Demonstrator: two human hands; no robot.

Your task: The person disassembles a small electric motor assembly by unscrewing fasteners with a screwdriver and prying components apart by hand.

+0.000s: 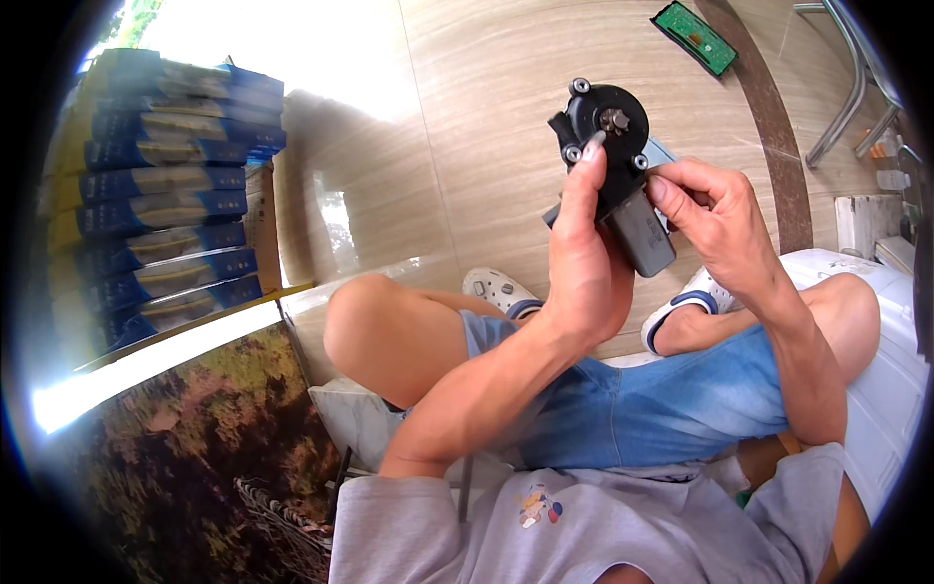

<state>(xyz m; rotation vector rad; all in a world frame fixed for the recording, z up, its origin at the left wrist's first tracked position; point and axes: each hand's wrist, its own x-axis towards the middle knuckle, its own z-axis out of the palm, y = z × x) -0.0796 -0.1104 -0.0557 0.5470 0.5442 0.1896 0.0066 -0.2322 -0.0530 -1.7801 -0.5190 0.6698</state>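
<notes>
Stack of blue-and-yellow flat boxes [165, 185] is sitting far left w/ bare tan floor [467, 117] opening btwn it and the hands. Left hand [582, 263] is gripping closed around a small black round-headed motor w/ grey cylindrical body [616, 165], held up over the knees, forefinger lying on its face. Right hand [715, 219] is pinching its right edge. Green circuit board [695, 37] is lying well apart, top; metal chair legs [846, 88] are edging the far right.

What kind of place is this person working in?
Probably a home or small shop used as an informal workspace, not a factory. The floor is polished tile, blue boxes are stacked against one side, and both hands hold a small motor over the person's lap rather than at a bench.
</notes>
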